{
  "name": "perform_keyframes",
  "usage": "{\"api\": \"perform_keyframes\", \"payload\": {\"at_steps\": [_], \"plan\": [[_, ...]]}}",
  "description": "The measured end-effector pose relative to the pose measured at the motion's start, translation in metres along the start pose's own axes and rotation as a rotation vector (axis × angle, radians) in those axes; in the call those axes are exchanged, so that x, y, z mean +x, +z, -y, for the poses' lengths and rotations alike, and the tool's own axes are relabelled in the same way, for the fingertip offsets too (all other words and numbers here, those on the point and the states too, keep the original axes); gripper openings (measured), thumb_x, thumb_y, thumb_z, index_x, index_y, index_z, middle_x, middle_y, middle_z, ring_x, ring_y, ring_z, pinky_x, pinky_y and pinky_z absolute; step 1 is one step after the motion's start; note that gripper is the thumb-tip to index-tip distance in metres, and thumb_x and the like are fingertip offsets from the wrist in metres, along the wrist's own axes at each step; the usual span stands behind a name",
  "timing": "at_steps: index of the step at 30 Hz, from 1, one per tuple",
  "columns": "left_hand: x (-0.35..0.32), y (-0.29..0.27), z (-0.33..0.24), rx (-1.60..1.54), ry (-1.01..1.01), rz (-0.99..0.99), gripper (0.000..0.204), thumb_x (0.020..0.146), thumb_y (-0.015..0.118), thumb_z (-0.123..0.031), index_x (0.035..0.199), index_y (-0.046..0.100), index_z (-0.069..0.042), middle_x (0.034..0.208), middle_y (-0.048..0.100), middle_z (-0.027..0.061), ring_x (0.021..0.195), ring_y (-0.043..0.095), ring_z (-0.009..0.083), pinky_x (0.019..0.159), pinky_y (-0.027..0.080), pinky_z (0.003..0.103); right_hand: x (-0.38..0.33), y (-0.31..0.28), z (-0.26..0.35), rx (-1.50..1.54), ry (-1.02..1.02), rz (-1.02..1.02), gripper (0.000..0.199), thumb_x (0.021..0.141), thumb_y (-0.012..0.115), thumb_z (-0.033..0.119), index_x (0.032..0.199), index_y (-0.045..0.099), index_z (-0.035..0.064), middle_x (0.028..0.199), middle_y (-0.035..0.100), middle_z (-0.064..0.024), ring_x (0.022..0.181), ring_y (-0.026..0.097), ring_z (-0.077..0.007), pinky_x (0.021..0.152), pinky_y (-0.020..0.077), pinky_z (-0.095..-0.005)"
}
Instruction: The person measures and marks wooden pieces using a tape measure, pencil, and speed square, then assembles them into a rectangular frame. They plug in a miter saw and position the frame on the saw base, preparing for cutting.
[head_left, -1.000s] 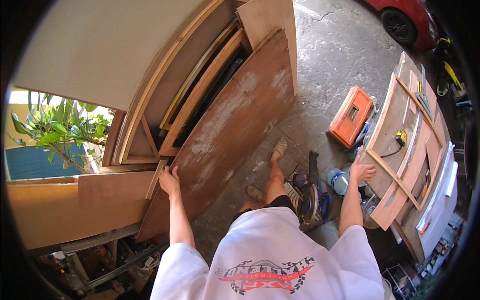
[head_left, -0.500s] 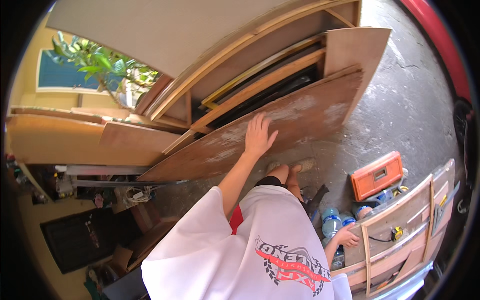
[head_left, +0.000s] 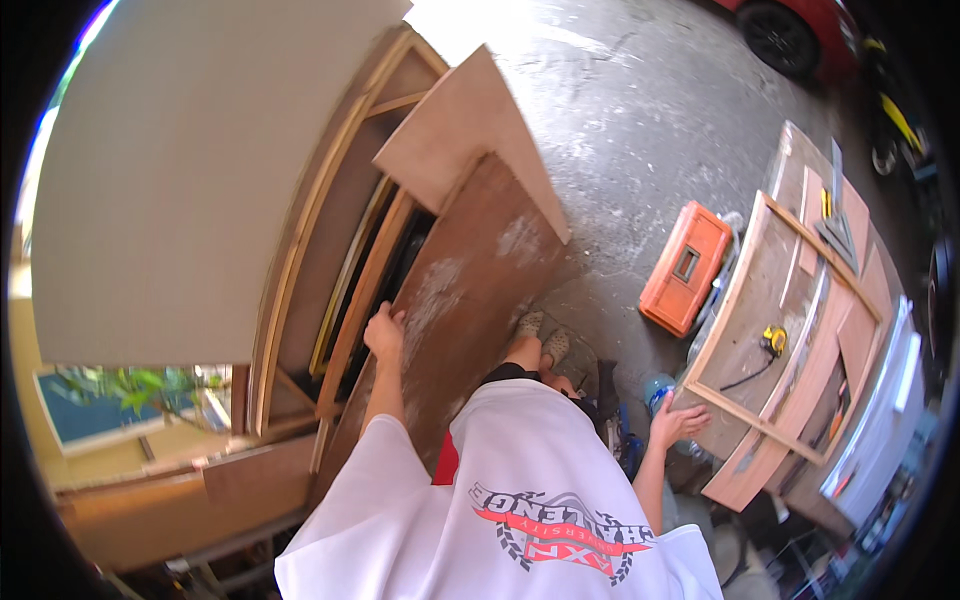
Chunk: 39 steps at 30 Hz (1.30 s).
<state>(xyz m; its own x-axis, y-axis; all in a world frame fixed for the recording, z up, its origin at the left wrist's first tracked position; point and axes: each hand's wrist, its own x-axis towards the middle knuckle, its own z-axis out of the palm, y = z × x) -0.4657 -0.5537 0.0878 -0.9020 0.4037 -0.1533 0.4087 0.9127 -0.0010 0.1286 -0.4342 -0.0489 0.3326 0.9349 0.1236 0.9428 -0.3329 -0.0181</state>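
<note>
My left hand [head_left: 384,332] has its fingers curled over the upper edge of a scuffed brown plywood sheet [head_left: 490,245], which leans with other boards on my left. A lighter plywood sheet [head_left: 460,125] sits behind it, beside timber strips and a framed panel. On the other side, my right hand [head_left: 677,424] is at the near corner of a low worktable [head_left: 745,400], fingers stretched out and holding nothing. It looks to be touching the table edge, close to a thin wooden frame [head_left: 757,428] lying on top.
An orange toolbox [head_left: 685,270] stands beside the worktable, with a blue plastic bottle [head_left: 657,388] nearer me. On the tabletop lie a yellow tape measure [head_left: 773,341], a metal square [head_left: 837,240] and wood strips. A large grey panel [head_left: 170,190] rises at left; a red car [head_left: 832,45] is far right.
My view has swung to the right. The left hand, formerly spread above the brown sheet, now grips its edge. My right hand has stayed at the worktable's edge, its fingers now stretched out.
</note>
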Motion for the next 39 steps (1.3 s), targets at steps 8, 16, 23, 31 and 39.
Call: {"api": "perform_keyframes", "payload": {"at_steps": [8,16,23,31,39], "plan": [[0.027,-0.1,-0.089,-0.027,0.192,-0.024,0.038,0.086,0.075,-0.035,0.105,0.065,-0.003,0.101,0.07,0.0172,0.098,0.067,0.037,0.081,0.054,0.046,0.001,-0.01,0.01,-0.003,0.033,0.033,0.108,0.088,0.06,0.066,0.153,0.014,-0.0065,0.154,0.015,-0.0395,0.146,0.016,-0.0547,0.116,0.0184,-0.0655],[0.181,-0.193,-0.229,-0.057,0.532,-0.162,0.044,0.088,0.073,-0.036,0.116,0.065,-0.004,0.114,0.069,0.0161,0.108,0.064,0.0365,0.087,0.051,0.047,0.006,-0.024,0.012,0.012,0.047,0.1,0.108,0.086,0.067,0.06,0.153,0.016,-0.0072,0.153,0.018,-0.0401,0.145,0.019,-0.0537,0.117,0.0207,-0.0617],[0.184,-0.171,-0.215,-0.143,0.431,-0.095,0.029,0.088,0.071,-0.028,0.102,0.065,-0.004,0.09,0.071,0.0238,0.09,0.067,0.0459,0.077,0.053,0.052,0.011,-0.024,0.011,0.009,0.121,0.257,0.109,0.086,0.068,0.055,0.153,0.011,-0.0084,0.155,0.013,-0.0399,0.146,0.016,-0.0531,0.118,0.0197,-0.0593],[0.155,-0.199,-0.165,-0.247,0.224,-0.062,0.027,0.091,0.069,-0.023,0.102,0.066,0.001,0.091,0.07,0.0253,0.092,0.067,0.0441,0.079,0.053,0.05,0.006,-0.013,0.005,-0.075,0.18,0.362,0.113,0.089,0.063,0.059,0.154,0.0,-0.0096,0.158,0.001,-0.0399,0.147,0.008,-0.0548,0.118,0.0154,-0.061],[0.147,-0.168,-0.152,-0.186,0.212,0.075,0.025,0.096,0.062,-0.02,0.111,0.059,0.0,0.101,0.068,0.0282,0.101,0.064,0.0472,0.083,0.051,0.052,0.004,-0.01,0.009,-0.11,0.16,0.325,0.112,0.09,0.061,0.059,0.154,0.0,-0.01,0.159,0.0,-0.0387,0.147,0.009,-0.0546,0.118,0.016,-0.062]]}}
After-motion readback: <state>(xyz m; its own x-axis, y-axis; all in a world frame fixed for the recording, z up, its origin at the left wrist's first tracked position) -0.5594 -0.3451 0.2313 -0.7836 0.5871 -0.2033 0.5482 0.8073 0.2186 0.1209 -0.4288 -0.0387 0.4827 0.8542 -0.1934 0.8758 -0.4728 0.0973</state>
